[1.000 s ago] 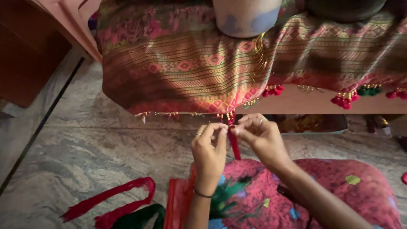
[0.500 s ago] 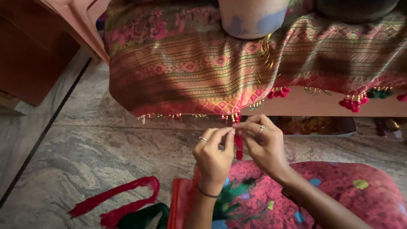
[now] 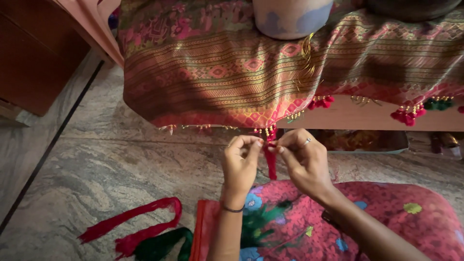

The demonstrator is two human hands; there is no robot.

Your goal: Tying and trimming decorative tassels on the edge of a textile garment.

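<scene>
Marble floor [image 3: 121, 164], patterned cloth [image 3: 232, 72] draped over a ledge across the top. At frame centre a red tassel [image 3: 270, 162] hangs from the cloth's beaded hem. Left hand [image 3: 240, 166] and right hand [image 3: 305, 162] are together, fingertips pinching its top, wrists raised. A hard tug might snap the threads or scatter beads.

A grey marbled stone floor [image 3: 111, 169] fills the left and centre of the frame. A loop of red thread [image 3: 130, 227] and a bundle of dark green thread [image 3: 162, 246] lie on it at lower left, touching each other.

A low wooden bench [image 3: 357, 116] crosses the upper right, carrying a draped patterned cloth [image 3: 232, 72]. A pale pot [image 3: 292, 17] stands on the cloth at top centre.
</scene>
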